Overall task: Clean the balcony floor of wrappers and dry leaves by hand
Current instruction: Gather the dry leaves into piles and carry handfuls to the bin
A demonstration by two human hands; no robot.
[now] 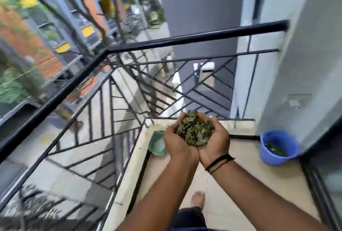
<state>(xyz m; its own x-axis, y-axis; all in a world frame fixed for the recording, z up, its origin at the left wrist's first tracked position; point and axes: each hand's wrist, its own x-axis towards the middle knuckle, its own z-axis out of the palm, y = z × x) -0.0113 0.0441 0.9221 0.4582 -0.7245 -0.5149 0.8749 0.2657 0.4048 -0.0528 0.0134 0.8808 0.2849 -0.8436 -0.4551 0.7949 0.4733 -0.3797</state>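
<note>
A heap of dry green-brown leaves (194,129) rests in my two cupped hands, held together above the balcony floor (231,184). My left hand (175,143) forms the left side of the cup and my right hand (215,142), with black thread bands on its wrist, forms the right side. Both hands are held at about waist height, near the far corner of the balcony. No wrappers show on the beige floor.
A black metal railing (103,55) runs along the left and far sides, with a street drop beyond. A green bowl-like container (157,143) sits in the far left corner. A blue bucket (277,147) stands by the grey wall at right. My bare foot (198,201) is below.
</note>
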